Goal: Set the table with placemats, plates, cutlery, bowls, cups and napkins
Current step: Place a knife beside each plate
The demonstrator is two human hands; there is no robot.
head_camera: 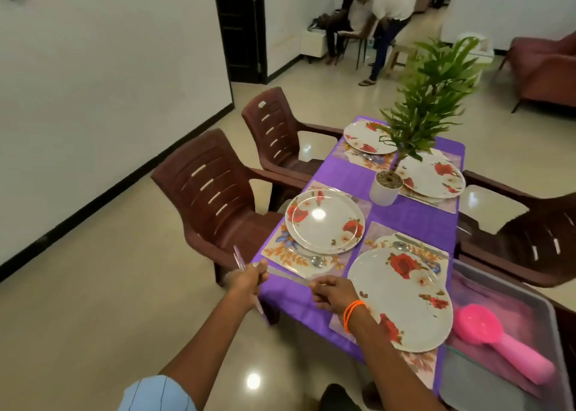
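Observation:
A purple-clothed table [414, 220] carries several floral placemats, each with a white flowered plate. The near-left plate [324, 220] has a spoon [311, 258] beside it on its placemat [282, 251]. The nearest plate [402, 298] has a spoon and knife [417, 248] at its far side. My left hand [247, 281] is closed around a bundle of cutlery with pale handles sticking up. My right hand [335, 292] pinches one end of a table knife [288, 275] that spans between both hands over the table's near-left corner.
A potted green plant [386, 189] stands mid-table. Brown plastic chairs [215, 198] flank the left and right sides. A grey tray [505, 289] at near right holds a pink scoop [498, 345]. People are at the back by a doorway.

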